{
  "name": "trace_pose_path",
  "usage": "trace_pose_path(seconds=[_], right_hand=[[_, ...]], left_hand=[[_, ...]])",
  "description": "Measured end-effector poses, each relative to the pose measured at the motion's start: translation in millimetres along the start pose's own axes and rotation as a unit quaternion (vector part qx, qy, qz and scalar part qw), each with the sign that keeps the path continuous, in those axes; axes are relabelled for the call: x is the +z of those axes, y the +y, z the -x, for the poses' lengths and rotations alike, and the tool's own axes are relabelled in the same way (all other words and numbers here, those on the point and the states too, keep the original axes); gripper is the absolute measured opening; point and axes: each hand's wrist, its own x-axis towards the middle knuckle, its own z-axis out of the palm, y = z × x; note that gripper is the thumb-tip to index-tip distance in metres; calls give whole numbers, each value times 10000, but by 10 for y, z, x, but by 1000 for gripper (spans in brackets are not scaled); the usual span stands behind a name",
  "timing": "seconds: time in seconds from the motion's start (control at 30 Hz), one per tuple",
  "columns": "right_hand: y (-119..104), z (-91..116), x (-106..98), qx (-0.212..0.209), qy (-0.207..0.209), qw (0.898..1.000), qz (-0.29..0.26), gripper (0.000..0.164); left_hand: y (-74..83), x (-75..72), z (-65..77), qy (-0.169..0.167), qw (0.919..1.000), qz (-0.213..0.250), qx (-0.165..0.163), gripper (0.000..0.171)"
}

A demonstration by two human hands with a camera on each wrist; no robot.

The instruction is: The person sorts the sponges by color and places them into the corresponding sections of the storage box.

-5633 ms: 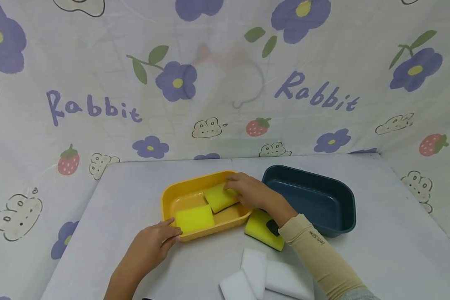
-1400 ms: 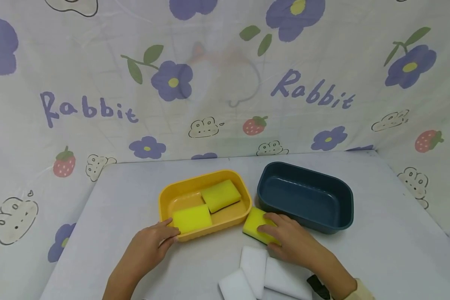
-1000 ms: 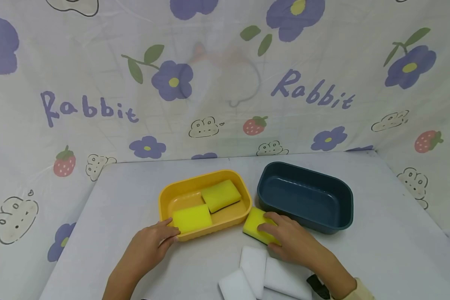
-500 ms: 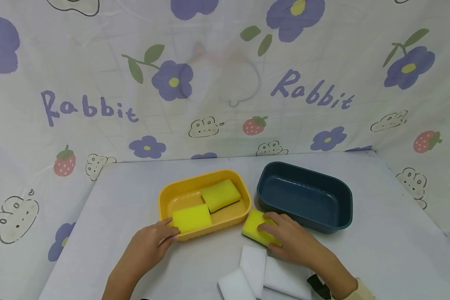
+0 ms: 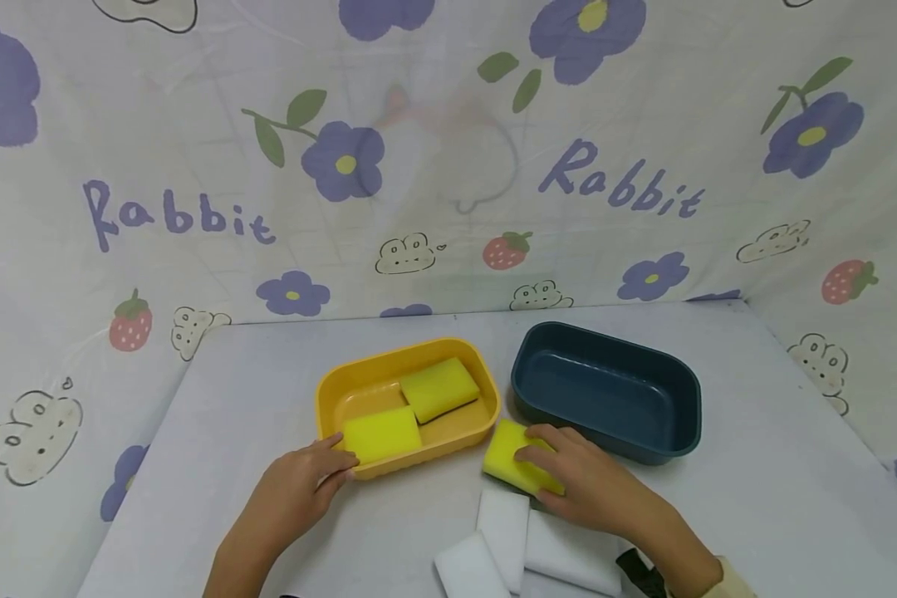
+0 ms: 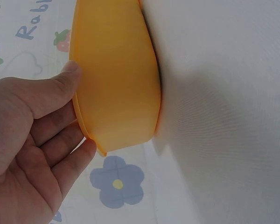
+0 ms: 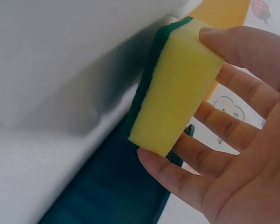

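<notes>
My left hand [image 5: 291, 490] holds the near left corner of a yellow plastic basin [image 5: 456, 443]; in the left wrist view the thumb lies along the outside of the basin's rim [image 6: 79, 107]. Inside the basin lie two yellow sponges, a front one [image 5: 381, 434] and a back one [image 5: 439, 389] with a dark underside. My right hand [image 5: 598, 490] grips a third sponge [image 5: 502, 457] just right of the basin. The right wrist view shows thumb and fingers around this yellow sponge [image 7: 177, 93], its green scouring layer [image 7: 147, 79] facing the table.
A dark blue basin [image 5: 605, 378] with nothing in it stands behind the right hand. Several white foam pads [image 5: 502, 531] lie overlapping at the front of the white table [image 5: 254, 374]. A printed curtain [image 5: 433, 208] closes off the back.
Earlier, my right hand was on the back sponge in the yellow basin; it has since moved to the third sponge. Lately that sponge has shifted slightly toward me. My left hand stays at the corner.
</notes>
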Motion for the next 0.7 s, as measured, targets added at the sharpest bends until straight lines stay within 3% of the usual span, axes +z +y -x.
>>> trace_pose_path(seconds=[0.7], right_hand=[[-44,38,-235,-82,-210,9995,-206,43]], left_hand=[[7,-8,2,6,10000,67,-25,19]])
